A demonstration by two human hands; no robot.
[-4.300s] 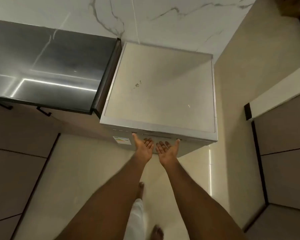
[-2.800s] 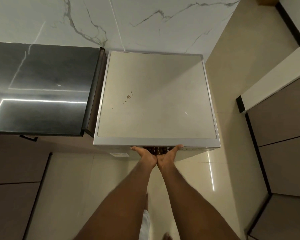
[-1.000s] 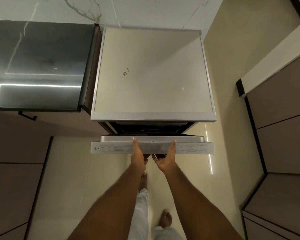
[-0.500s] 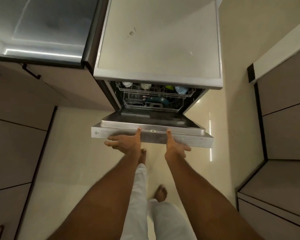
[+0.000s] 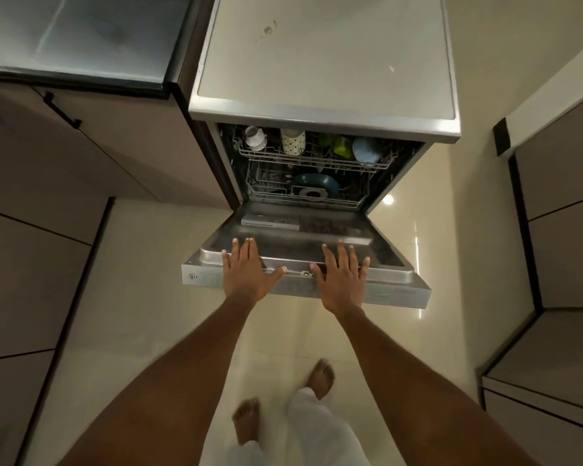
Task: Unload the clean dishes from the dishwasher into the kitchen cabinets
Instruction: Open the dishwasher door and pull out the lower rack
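The dishwasher (image 5: 323, 72) stands with its door (image 5: 303, 243) swung down almost flat, the inner steel face turned up. Both hands lie palm down on the door's near edge: the left hand (image 5: 246, 274) and the right hand (image 5: 342, 280) each have their fingers (image 5: 241, 252) spread flat and straight, curled round nothing, tips reaching over the rim onto the inner panel.

Beyond the fingers, deep in the tub, the lower rack (image 5: 303, 193) holds a dark blue plate (image 5: 315, 185) standing on edge; whether more sits there is hard to tell. Above and farther back, the upper rack (image 5: 317, 156) carries a row of cups: a white mug (image 5: 254, 137) off past the left fingers, a patterned cup (image 5: 293, 141) beside it, a green cup (image 5: 342, 146), then a pale blue cup (image 5: 366, 151) past the right fingers.
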